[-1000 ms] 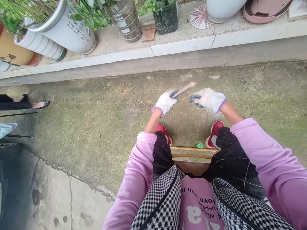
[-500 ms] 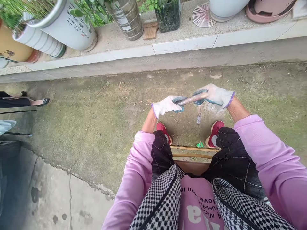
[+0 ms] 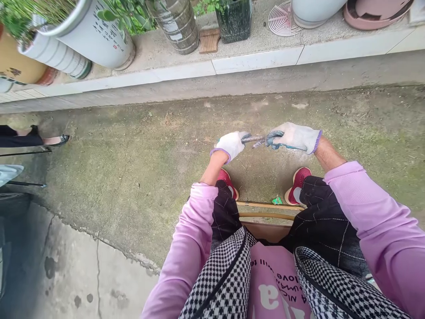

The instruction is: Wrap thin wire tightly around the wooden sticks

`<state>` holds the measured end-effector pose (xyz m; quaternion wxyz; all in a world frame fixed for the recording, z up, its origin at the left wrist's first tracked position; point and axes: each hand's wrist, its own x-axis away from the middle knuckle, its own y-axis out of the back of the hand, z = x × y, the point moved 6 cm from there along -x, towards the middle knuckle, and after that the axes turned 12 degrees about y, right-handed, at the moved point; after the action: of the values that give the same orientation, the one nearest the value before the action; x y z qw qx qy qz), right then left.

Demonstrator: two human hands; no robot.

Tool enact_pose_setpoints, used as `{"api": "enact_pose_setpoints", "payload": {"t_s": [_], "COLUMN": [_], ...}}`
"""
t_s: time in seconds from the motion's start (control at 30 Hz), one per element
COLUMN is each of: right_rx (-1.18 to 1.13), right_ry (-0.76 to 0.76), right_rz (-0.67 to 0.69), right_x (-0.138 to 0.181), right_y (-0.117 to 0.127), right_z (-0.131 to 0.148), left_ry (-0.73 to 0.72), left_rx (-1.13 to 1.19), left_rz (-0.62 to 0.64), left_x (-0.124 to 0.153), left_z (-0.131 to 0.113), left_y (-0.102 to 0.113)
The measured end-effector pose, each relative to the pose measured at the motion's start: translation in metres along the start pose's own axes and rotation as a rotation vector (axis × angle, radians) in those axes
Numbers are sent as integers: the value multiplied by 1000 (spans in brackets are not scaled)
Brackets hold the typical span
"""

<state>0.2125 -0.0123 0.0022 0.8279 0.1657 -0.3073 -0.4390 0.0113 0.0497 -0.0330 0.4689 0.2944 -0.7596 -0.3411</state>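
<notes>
Both my hands wear white knit gloves with blue-grey fingertips and purple cuffs. My left hand (image 3: 230,144) is closed round one end of a short greyish stick (image 3: 254,139). My right hand (image 3: 294,137) pinches the stick's other end with its fingers. The stick lies roughly level between the two hands, above the mossy concrete ground (image 3: 139,164) and in front of my red shoes (image 3: 298,181). I am seated, with my knees apart.
A raised ledge (image 3: 252,62) at the back carries white pots (image 3: 96,40), a dark planter (image 3: 234,20), a wooden block (image 3: 209,40) and a pink grid disc (image 3: 280,20). Another person's foot in a black shoe (image 3: 55,141) is at the left. A wooden seat edge (image 3: 268,206) lies between my legs.
My right hand has come in and taken hold of the stick, which was earlier in my left hand only. A piece seemed to drop from it half a second ago; the stick now looks shorter.
</notes>
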Motion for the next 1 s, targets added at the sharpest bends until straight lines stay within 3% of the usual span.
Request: {"api": "enact_pose_setpoints", "payload": {"t_s": [0.1,0.2,0.33,0.47,0.63,0.8,0.9,1.0], "right_rx": [-14,-71,-71,-101,-255,-230,-233,-315], "right_ry": [31,11,-3,40,10,-30,-9,26], "right_rz": [-38,-83,-116,-111,-117,-147,-123,-92], "right_x": [0,0,-3,-7,-8,-9,-6,4], "right_y": [6,13,18,13,3,4,1,-4], "right_z": [-11,-24,-32,-28,-22,-20,-12,2], "left_ry": [-134,-170,-97,-67,33,187,279,298], "left_rx": [-119,95,450,684,992,1326,1256,873], "left_rz": [145,315,448,465,303,24,-113,-203], "left_x": [6,8,15,25,16,-3,-13,-17], "left_z": [-7,-8,-7,-17,-22,3,23,34], "left_y": [-18,-26,-14,6,19,31,32,32]}}
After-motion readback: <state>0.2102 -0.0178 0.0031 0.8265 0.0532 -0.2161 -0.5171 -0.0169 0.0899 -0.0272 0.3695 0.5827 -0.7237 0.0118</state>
